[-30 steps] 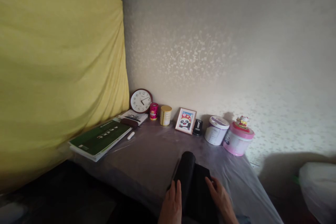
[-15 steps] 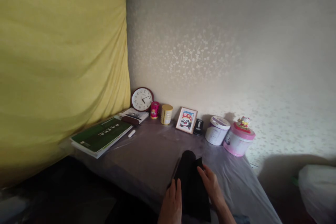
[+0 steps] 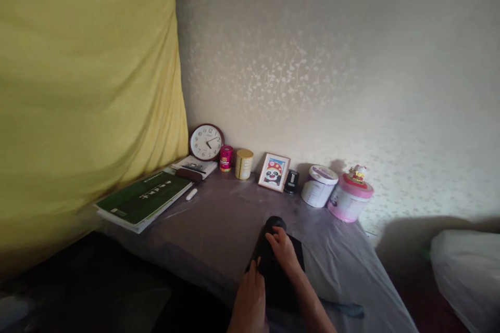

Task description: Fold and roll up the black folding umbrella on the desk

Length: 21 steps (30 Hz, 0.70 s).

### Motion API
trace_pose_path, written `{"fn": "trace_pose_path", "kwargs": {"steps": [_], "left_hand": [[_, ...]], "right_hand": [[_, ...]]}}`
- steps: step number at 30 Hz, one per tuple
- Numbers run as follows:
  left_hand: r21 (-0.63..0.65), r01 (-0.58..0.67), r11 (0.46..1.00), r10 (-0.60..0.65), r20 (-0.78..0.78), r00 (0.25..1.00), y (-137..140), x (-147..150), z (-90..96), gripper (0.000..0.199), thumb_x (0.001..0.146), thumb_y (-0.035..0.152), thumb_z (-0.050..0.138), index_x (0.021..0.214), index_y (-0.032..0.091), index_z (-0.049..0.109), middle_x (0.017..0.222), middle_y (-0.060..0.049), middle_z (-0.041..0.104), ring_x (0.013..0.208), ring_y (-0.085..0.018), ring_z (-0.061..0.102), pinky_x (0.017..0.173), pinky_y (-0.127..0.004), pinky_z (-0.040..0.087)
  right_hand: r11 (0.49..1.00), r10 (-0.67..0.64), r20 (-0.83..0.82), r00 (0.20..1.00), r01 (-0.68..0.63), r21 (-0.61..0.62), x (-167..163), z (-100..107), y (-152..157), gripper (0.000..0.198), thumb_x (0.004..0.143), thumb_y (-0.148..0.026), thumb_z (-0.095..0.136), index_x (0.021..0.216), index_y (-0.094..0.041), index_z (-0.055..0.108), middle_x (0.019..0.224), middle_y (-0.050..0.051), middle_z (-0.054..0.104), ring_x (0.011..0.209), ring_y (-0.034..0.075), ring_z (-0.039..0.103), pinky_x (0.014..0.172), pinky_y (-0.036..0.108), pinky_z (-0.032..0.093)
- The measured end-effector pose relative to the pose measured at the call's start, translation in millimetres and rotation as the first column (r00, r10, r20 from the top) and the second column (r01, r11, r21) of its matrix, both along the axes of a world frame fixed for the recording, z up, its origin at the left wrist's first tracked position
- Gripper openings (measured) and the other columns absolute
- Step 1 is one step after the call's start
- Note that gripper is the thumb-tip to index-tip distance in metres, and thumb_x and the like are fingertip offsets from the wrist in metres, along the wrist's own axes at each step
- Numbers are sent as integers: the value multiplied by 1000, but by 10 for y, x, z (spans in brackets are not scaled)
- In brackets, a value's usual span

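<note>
A long black item with a rounded far end and a flat, cloth-like flap on its right lies at the near side of the covered table. Its exact kind is too dark to make out. My left hand grips its left edge, fingertips closed together there. Across the upper part reaches my right hand, fingers bent round the item just below the rounded end. My fingers and right forearm hide part of the black surface.
A grey cloth covers the table. Along the wall stand a clock, a pink can, a yellow-lidded can, a picture frame, a stapler-like black object, a white tub and a pink tub. A green book lies left.
My right hand has moved from the flap's right edge leftward onto the upper part of the black item. My left hand stays at the left edge, and the view has shifted slightly.
</note>
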<state>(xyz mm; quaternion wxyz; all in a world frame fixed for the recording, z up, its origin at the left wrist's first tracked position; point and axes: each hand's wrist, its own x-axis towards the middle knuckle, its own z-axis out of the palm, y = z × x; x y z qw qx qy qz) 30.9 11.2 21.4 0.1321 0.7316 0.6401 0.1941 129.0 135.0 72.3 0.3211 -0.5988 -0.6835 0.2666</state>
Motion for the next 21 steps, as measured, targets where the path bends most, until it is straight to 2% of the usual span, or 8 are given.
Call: {"fn": "trace_pose_path", "kwargs": {"steps": [4,9,12,14,16,19,21], "left_hand": [[51,-13,999,12,25,1000,-75,-73,-7,81,61,4,47,138,7,21,144,-18,29,133,-24,28,107,-38,31],[78,51,996,-52,9,999,-152,-244,-121,66,71,13,46,134,4,29,136,-21,42,126,-25,41,101,-35,41],[207,-1,978,4,-14,1000,-190,-307,-81,57,76,19,48,130,6,35,129,-20,49,120,-26,48,97,-36,45],[305,-39,951,51,-33,998,-194,-290,7,52,77,21,49,127,10,39,129,-19,49,120,-27,48,97,-39,45],[345,14,938,6,-59,998,-173,-233,106,53,76,22,50,128,14,39,135,-16,43,123,-27,44,99,-41,43],[269,88,959,-68,-83,994,-106,-125,206,72,68,18,53,136,15,29,145,-15,30,130,-31,33,102,-47,38],[146,84,986,-72,-87,994,-58,-68,244,80,63,12,52,138,12,26,147,-15,23,133,-32,26,106,-48,34]], "right_hand": [[1000,25,78,997,-23,-21,-77,70,-48,31,80,-31,51,106,-15,57,72,4,69,76,20,66,66,26,45],[979,187,5,982,-185,-86,-113,163,-146,24,84,-30,44,102,-17,54,70,-2,71,48,11,59,59,23,43],[969,242,14,970,-241,-61,-97,200,-193,17,83,-28,44,91,-20,57,72,-3,71,48,11,58,59,23,42],[961,274,24,961,-273,-50,-86,210,-205,17,84,-27,43,87,-21,59,73,-3,72,50,11,59,58,23,42],[955,294,38,955,-293,-35,-80,211,-208,17,84,-25,43,86,-22,59,74,-2,72,56,12,62,61,23,42],[942,334,66,940,-335,5,-70,209,-232,19,85,-25,43,87,-22,62,76,-1,72,71,14,65,67,22,43],[927,369,91,925,-374,43,-50,210,-276,21,86,-25,43,87,-23,64,79,0,71,76,15,65,70,23,44]]}}
